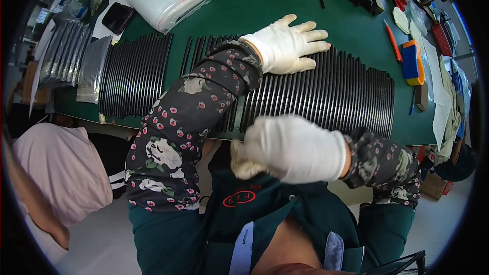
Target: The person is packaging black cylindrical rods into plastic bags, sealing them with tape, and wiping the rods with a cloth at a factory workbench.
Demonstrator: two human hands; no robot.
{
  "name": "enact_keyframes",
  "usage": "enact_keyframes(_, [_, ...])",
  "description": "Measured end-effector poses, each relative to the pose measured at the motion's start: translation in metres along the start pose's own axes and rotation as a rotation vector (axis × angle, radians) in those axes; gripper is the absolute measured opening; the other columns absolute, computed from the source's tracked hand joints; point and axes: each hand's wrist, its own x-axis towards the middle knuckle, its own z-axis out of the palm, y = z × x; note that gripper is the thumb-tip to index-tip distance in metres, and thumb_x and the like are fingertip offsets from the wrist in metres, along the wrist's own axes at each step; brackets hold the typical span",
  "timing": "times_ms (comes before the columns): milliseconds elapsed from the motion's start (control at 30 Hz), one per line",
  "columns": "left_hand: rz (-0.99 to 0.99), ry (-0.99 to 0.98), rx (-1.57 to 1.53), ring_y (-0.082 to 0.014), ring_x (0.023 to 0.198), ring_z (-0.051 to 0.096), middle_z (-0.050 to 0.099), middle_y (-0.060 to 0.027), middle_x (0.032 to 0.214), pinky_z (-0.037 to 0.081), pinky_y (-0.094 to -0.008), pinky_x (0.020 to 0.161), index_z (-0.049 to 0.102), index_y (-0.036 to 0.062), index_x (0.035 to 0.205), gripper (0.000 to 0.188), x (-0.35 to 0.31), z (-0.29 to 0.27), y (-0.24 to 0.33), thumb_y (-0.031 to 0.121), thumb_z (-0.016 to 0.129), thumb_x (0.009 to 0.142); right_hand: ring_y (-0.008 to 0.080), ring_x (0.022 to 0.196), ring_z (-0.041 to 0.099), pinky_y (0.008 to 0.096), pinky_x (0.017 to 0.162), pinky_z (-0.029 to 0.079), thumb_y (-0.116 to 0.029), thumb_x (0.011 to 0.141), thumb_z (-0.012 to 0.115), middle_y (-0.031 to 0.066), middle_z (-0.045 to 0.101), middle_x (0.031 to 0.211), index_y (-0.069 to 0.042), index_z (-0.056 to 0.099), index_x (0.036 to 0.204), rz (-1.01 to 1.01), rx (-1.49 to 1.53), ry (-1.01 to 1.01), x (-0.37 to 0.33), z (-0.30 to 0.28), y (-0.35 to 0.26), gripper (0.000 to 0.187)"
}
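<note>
A long row of slim black rods (326, 97) lies side by side on the green table, and my right hand is at its near edge. My left hand (288, 46), in a white glove, lies with its fingers spread over the far ends of the rods. Also white-gloved, my right hand (298, 147) is closed and partly blurred, close to my body. A crumpled beige cloth (245, 163) sticks out from its fingers. A second group of black rods (135, 76) lies left of my left forearm, with a few loose rods (198, 51) between the groups.
Clear plastic bags of rods (63, 56) lie at the far left. Behind them are a black phone (118, 18) and a stack of clear bags (170, 0). At right lie a red pen-like tool (393, 43) and a blue-orange block (411, 62). A co-worker's pink-clad body (61, 173) is at left.
</note>
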Motion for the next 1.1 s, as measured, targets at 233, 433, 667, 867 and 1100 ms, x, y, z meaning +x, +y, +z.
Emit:
enact_keyframes(233, [0.007,-0.013,-0.018,-0.0254,0.140,0.026,0.030,-0.0047,0.151,0.020,-0.0502,0.114,0.037,0.0189,0.142,0.054,0.003,0.002,0.000,0.040,0.049,0.093,0.0248,0.072,0.060,0.0332,0.057,0.049,-0.023,0.083,0.056,0.0111,0.056,0.076,-0.001,0.058,0.085,-0.083,0.043,-0.046,-0.010,0.031,0.009,0.022])
enact_keyframes(433, [-0.030,0.327,0.157,-0.0306,0.140,0.024,0.028,-0.0085,0.151,0.018,-0.0534,0.113,0.037,0.0172,0.142,0.059,-0.020,-0.027,-0.011,0.040,0.053,0.090,0.0285,0.076,0.059,0.0375,0.068,0.049,-0.019,0.079,0.068,0.0097,0.058,0.082,-0.007,0.060,0.092,0.161,0.149,0.247,-0.026,-0.045,0.015,0.020])
enact_keyframes(667, [-0.114,0.047,0.193,-0.0286,0.139,0.027,0.032,-0.0095,0.149,0.026,-0.0471,0.112,0.036,0.0136,0.142,0.060,-0.088,-0.018,-0.038,0.035,0.055,0.090,0.0309,0.081,0.058,0.0362,0.073,0.049,-0.010,0.079,0.068,0.0111,0.059,0.088,-0.005,0.060,0.094,0.391,0.064,0.421,-0.020,-0.041,0.037,0.018])
enact_keyframes(867, [-0.125,0.038,0.158,-0.0278,0.139,0.027,0.033,-0.0072,0.149,0.023,-0.0492,0.113,0.038,0.0159,0.140,0.055,-0.061,-0.004,-0.023,0.040,0.049,0.092,0.0276,0.085,0.060,0.0364,0.074,0.050,-0.018,0.082,0.063,0.0103,0.061,0.087,-0.004,0.061,0.093,0.086,-0.267,0.297,0.012,0.014,0.041,0.018])
enact_keyframes(1100, [-0.170,0.008,0.101,-0.0275,0.139,0.028,0.033,-0.0074,0.149,0.022,-0.0499,0.113,0.041,0.0179,0.139,0.054,-0.065,-0.005,-0.025,0.040,0.050,0.091,0.0270,0.077,0.059,0.0367,0.067,0.050,-0.016,0.076,0.059,0.0100,0.059,0.083,-0.007,0.062,0.087,-0.170,-0.161,0.318,0.037,-0.009,0.016,0.014])
